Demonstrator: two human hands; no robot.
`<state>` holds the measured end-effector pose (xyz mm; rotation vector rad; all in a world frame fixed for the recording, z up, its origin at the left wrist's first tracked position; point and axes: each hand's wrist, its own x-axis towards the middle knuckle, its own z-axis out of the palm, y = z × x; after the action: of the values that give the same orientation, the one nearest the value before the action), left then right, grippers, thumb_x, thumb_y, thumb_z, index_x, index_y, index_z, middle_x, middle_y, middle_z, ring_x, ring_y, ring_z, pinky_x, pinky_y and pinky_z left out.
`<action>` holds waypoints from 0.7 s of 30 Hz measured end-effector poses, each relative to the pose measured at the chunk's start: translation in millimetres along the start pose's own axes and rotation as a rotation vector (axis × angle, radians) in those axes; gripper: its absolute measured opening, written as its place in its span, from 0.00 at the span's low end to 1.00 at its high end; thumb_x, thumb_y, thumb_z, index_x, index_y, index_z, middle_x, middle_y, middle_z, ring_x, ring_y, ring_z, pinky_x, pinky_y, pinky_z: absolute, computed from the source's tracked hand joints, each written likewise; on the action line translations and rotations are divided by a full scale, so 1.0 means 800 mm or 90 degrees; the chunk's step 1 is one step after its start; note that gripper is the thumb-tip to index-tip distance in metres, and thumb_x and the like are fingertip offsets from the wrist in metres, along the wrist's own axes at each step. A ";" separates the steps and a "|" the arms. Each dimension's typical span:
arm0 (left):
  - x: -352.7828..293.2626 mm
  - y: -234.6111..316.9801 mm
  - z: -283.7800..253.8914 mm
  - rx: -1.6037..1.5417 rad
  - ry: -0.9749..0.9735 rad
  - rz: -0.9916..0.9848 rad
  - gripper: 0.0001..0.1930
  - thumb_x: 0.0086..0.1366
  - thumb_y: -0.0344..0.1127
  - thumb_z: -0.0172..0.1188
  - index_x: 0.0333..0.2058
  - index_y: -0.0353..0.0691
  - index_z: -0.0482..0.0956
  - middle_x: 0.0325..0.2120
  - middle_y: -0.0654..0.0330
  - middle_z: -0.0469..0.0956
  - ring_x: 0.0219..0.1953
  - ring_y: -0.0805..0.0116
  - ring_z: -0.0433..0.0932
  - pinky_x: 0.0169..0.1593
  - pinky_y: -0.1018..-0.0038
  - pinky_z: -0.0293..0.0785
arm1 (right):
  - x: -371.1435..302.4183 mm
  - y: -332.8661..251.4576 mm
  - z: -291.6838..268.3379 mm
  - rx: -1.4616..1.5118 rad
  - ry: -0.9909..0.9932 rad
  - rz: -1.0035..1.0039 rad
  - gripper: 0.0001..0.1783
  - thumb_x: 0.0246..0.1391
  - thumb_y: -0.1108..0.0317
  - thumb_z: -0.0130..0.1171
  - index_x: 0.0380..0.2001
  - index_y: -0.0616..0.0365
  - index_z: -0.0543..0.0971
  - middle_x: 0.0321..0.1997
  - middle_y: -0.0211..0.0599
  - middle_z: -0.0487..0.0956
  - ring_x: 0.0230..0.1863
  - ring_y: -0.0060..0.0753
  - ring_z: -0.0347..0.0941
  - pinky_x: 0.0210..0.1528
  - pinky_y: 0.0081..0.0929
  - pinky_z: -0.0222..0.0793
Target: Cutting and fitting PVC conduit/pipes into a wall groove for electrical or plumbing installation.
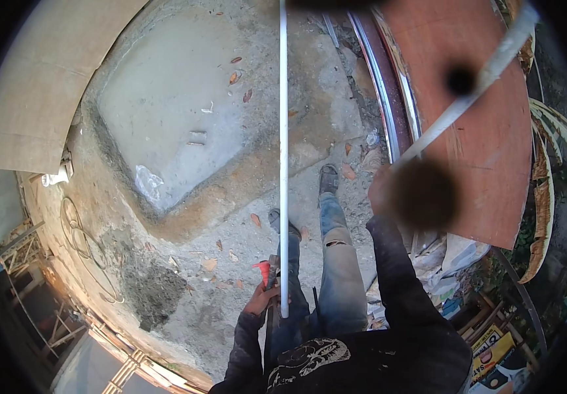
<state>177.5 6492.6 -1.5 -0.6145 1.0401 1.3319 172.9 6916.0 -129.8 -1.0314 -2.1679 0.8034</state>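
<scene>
My left hand is closed around a tool with a red part poking up; its kind is hard to make out. Right beside that hand, a long straight white pole runs up from in front of my legs past the top of the view. Out to the right, my right hand is closed at the lower end of a pale strip, which slants up across a reddish-brown board. A dark blurred spot covers part of this hand's surroundings.
Ahead on the left lies a shallow pit of grey water with an earth rim. Long metal-edged strips lie along the reddish-brown board. Near the left are a loose hose and a dark sand heap. Rubbish lies right.
</scene>
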 end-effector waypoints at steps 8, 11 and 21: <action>-0.019 0.008 0.004 -0.021 0.060 -0.005 0.10 0.63 0.30 0.54 0.41 0.31 0.72 0.29 0.53 0.79 0.31 0.62 0.82 0.37 0.69 0.79 | -0.048 -0.035 -0.017 0.017 -0.182 0.257 0.22 0.66 0.54 0.39 0.40 0.66 0.68 0.29 0.63 0.76 0.33 0.67 0.73 0.34 0.56 0.64; -0.011 0.001 0.001 -0.004 0.031 -0.005 0.11 0.63 0.31 0.54 0.42 0.31 0.72 0.30 0.52 0.79 0.32 0.63 0.82 0.37 0.70 0.79 | -0.075 -0.017 -0.021 -0.083 -0.198 0.253 0.22 0.66 0.54 0.39 0.39 0.67 0.69 0.29 0.62 0.76 0.34 0.65 0.73 0.35 0.53 0.64; -0.022 -0.004 -0.019 -0.027 0.031 -0.007 0.14 0.62 0.28 0.54 0.46 0.31 0.68 0.32 0.51 0.78 0.32 0.60 0.82 0.38 0.68 0.79 | -0.101 -0.003 -0.039 -0.044 -0.139 0.135 0.21 0.65 0.58 0.40 0.46 0.69 0.69 0.31 0.58 0.77 0.33 0.61 0.73 0.37 0.45 0.66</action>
<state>177.9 6470.6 6.6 -0.6857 1.0484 1.3385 236.3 6857.0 -129.0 -1.2767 -2.3081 0.9836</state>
